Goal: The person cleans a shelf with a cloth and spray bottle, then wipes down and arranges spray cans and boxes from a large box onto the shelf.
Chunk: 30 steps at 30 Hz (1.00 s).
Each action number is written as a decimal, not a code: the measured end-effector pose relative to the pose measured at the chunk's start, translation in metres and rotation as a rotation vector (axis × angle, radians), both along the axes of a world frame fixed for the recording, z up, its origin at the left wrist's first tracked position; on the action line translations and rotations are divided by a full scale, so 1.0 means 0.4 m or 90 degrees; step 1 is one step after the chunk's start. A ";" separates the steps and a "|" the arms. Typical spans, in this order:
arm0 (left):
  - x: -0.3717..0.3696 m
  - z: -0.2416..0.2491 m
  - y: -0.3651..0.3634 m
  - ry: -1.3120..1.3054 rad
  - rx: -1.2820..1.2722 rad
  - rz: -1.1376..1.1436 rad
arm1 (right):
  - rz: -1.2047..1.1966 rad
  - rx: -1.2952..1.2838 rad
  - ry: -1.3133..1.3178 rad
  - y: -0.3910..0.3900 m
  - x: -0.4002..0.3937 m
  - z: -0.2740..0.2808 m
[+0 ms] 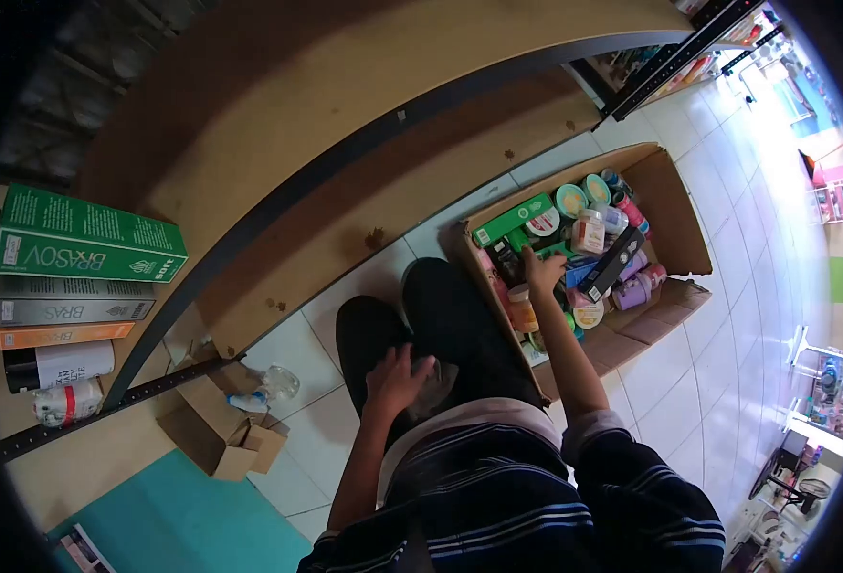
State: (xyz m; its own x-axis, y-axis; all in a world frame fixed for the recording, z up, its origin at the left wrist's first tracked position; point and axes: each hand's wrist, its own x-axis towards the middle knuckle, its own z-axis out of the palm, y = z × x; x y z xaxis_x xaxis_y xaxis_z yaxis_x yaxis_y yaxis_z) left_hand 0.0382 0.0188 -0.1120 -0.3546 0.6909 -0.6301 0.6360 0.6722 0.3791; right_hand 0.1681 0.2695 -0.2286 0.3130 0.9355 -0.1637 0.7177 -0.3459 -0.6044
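An open cardboard box (670,215) full of jars, tubes and cartons stands on the floor to the right of my legs. My right hand (544,272) reaches into it, fingers spread over the items, beside a green carton (514,220) and a white-lidded jar (589,232). A black carton (611,265) lies aslant to the right of that hand. Over my lap, my left hand (400,382) is curled at a clear, see-through item (433,390), which looks like plastic.
At the left, a shelf (278,115) holds green cartons (92,234), a grey carton (73,310) and a wrapped roll (66,402). Below, a small open cardboard box (213,420) and a clear plastic piece (280,382) rest on the tiled floor (665,382). Stocked racks stand far right.
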 end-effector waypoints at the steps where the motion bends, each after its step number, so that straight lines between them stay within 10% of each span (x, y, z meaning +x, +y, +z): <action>1: -0.004 0.014 0.002 0.011 0.023 0.050 | -0.225 -0.088 -0.090 0.009 -0.016 -0.017; 5: -0.037 0.032 -0.005 0.056 0.089 0.075 | -0.517 -0.172 0.276 0.130 -0.036 -0.132; 13: -0.070 0.059 0.004 0.049 0.115 0.110 | -0.597 -0.124 0.587 0.148 0.004 -0.134; 18: -0.077 -0.001 0.009 -0.012 0.098 0.079 | -0.522 -0.400 0.970 0.073 0.059 0.020; 23: -0.035 -0.085 0.003 -0.043 0.180 -0.013 | -0.328 -0.458 1.011 -0.065 0.031 0.161; 30: 0.053 -0.116 0.021 -0.179 -0.124 -0.197 | -0.125 -0.462 0.996 -0.182 0.042 0.236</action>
State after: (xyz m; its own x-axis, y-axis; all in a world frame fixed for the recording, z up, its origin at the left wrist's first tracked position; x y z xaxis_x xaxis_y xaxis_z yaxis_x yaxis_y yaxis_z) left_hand 0.0594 0.0272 -0.1583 0.0541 0.5960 -0.8012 0.7086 0.5424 0.4513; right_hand 0.1849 0.1968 -0.1341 -0.4485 0.5114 -0.7330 -0.4293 -0.8426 -0.3252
